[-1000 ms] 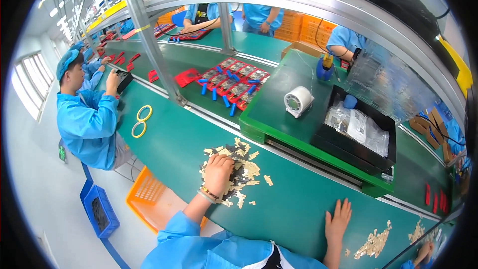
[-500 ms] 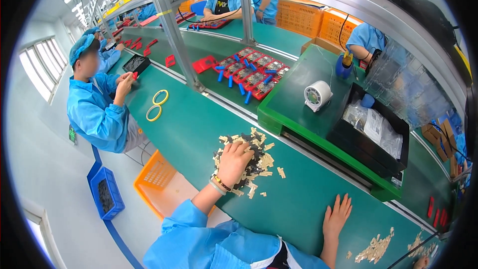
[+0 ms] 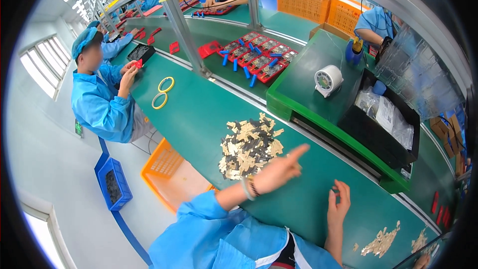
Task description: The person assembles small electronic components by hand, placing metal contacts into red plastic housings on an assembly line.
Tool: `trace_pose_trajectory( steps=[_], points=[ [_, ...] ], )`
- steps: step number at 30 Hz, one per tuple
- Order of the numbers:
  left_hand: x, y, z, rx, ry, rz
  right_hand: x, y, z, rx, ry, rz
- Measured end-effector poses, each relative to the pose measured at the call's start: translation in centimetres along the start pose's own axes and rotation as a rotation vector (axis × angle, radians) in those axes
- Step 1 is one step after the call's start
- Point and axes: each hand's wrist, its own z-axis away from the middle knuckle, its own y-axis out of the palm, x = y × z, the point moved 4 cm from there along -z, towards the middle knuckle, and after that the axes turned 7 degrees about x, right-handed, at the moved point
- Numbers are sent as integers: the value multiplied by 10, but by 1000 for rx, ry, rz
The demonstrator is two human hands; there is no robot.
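A heap of small flat beige and black pieces (image 3: 246, 144) lies on the green worktop (image 3: 199, 119) in front of me. Just right of it, above the bare worktop, is my left hand (image 3: 281, 172), slightly blurred, with its index finger stretched out and the other fingers partly curled. Nothing shows in it. My right hand (image 3: 338, 204) stays further right near the worktop, its fingers loosely bent and apart, holding nothing. To its right is a smaller pile of beige pieces (image 3: 381, 241), with another beige pile (image 3: 420, 240) beyond, near a dark edge.
Two yellow tape rings (image 3: 166, 84) lie at the left, near a co-worker (image 3: 107, 99) holding a red part. An orange crate (image 3: 164, 164) and a blue bin (image 3: 113, 184) stand below. Beyond the metal rail are red trays (image 3: 259, 60), a white fan (image 3: 328, 79) and a black box (image 3: 368, 124).
My left hand has left the heap and moved right, its index finger now extended. The heap is uncovered, with more beige pieces showing. My right hand's fingers have bent from lying flat.
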Motion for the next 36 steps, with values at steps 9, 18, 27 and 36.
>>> trace_pose_trajectory(
  steps=[9, 18, 27, 36],
  points=[
    [-22, 69, -13, 215, 88, 214, 48, -3, -5, 28, -207, -220],
    [-6, 69, -16, 220, -161, 689, 42, -9, -15, -209, -72, -360],
    [-13, 55, -7, 23, 120, 113, 81, -18, -27, -175, -385, 219],
    [-20, 66, -2, 56, 80, 120, 74, -21, 0, -353, -472, 298]
  ],
)
